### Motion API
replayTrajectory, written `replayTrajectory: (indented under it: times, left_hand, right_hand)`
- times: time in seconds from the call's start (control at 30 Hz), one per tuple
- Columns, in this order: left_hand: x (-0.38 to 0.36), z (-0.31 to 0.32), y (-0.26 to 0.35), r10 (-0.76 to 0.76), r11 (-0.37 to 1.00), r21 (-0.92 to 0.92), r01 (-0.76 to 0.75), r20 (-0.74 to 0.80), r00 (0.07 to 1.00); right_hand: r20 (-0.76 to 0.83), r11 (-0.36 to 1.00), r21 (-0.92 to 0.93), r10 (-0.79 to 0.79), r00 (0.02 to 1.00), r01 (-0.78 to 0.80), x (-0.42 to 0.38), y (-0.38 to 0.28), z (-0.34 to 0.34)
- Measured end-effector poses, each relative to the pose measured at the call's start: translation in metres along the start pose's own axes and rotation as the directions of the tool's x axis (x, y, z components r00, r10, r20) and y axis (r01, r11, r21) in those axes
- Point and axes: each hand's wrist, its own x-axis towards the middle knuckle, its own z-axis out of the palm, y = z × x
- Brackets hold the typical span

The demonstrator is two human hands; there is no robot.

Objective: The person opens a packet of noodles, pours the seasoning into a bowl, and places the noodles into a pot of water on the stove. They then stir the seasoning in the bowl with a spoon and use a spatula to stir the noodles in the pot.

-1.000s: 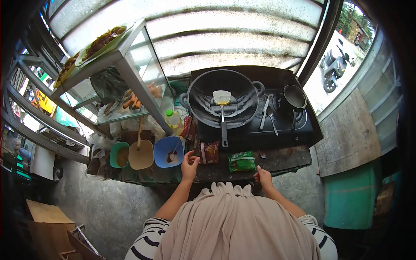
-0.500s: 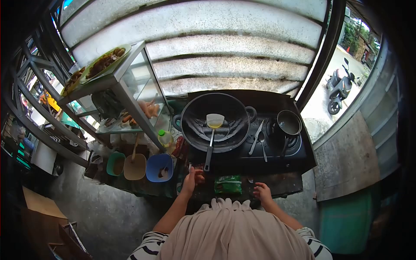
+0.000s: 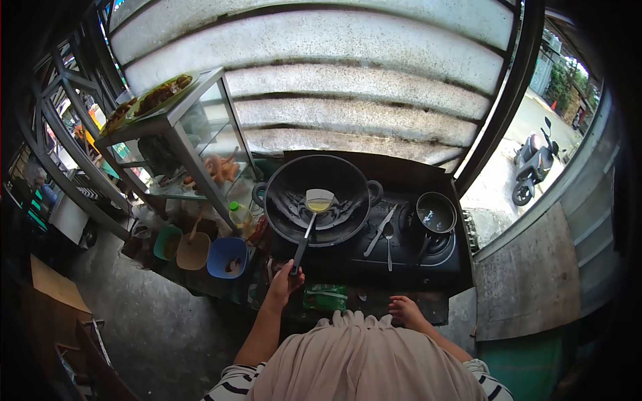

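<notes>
One spatula (image 3: 302,249), handle-end (image 3: 295,270) in left hand (image 3: 285,286)

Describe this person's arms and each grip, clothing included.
The left grip and right grip are ungloved human hands; the forearms are bare. Left sleeve and right sleeve are white with dark stripes, ending around the elbows. Gathered beige cloth drapes between them.
</notes>
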Motion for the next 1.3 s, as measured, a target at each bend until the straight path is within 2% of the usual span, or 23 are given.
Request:
replayTrajectory:
  times: [0.13, 0.2, 0.27, 0.4, 0.6, 0.73, 0.8, 0.93, 1.0, 1.03, 1.1, 1.23, 1.3]
  left_hand:
    - [-0.019, 0.022, -0.007, 0.016, 0.998, -0.056, -0.013, 0.051, 0.999]
    - [-0.025, 0.028, -0.008, 0.018, 0.991, -0.135, -0.009, 0.069, 0.997]
    - [-0.028, 0.03, -0.008, -0.013, 0.951, -0.303, 0.055, 0.138, 0.99]
    - [-0.039, 0.027, 0.007, 0.007, 0.949, -0.31, 0.056, 0.2, 0.98]
    - [-0.048, 0.037, 0.03, 0.059, 0.897, -0.437, 0.059, 0.251, 0.966]
    - [-0.038, 0.038, 0.025, 0.033, 0.909, -0.408, 0.079, 0.26, 0.965]
    - [-0.033, 0.039, 0.019, -0.046, 0.917, -0.381, 0.117, 0.189, 0.981]
    - [-0.026, 0.039, 0.008, -0.06, 0.934, -0.342, 0.106, 0.143, 0.988]
    - [-0.024, 0.037, 0.004, -0.068, 0.97, -0.229, 0.083, 0.073, 0.995]
    - [-0.022, 0.034, 0.0, -0.071, 0.97, -0.228, 0.085, 0.072, 0.995]
    - [-0.017, 0.031, -0.004, -0.105, 0.989, -0.097, 0.111, 0.068, 0.992]
    - [-0.018, 0.042, -0.004, -0.118, 0.992, -0.039, 0.12, 0.045, 0.992]
    - [-0.019, 0.044, -0.004, -0.078, 0.995, -0.052, 0.079, 0.032, 0.996]
  right_hand:
    - [0.046, 0.995, -0.085, 0.056, 0.997, -0.052, 0.011, -0.001, -0.011]
    - [0.077, 0.992, -0.114, 0.069, 0.995, -0.06, 0.016, -0.01, -0.009]
    - [0.127, 0.991, -0.115, 0.083, 0.988, -0.069, 0.012, -0.018, 0.001]
    - [0.24, 0.996, -0.076, -0.018, 0.971, 0.037, 0.036, -0.005, 0.0]
    - [0.279, 0.995, -0.1, 0.017, 0.96, 0.012, 0.041, 0.003, -0.008]
    - [0.272, 0.995, -0.098, -0.001, 0.962, 0.029, 0.044, 0.007, -0.013]
    - [0.237, 0.997, -0.075, 0.029, 0.971, -0.012, 0.038, 0.002, -0.014]
    - [0.217, 0.998, -0.064, 0.04, 0.975, -0.026, 0.024, -0.013, -0.013]
    - [0.178, 0.997, -0.061, 0.056, 0.982, -0.046, 0.019, -0.018, -0.013]
    - [0.178, 0.997, -0.06, 0.059, 0.982, -0.049, 0.018, -0.017, -0.014]
    - [0.151, 0.996, -0.066, 0.074, 0.986, -0.065, 0.018, -0.018, -0.017]
    - [0.151, 0.995, -0.072, 0.072, 0.986, -0.061, 0.021, -0.014, -0.023]
    - [0.153, 0.996, -0.069, 0.073, 0.985, -0.063, 0.022, -0.014, -0.024]
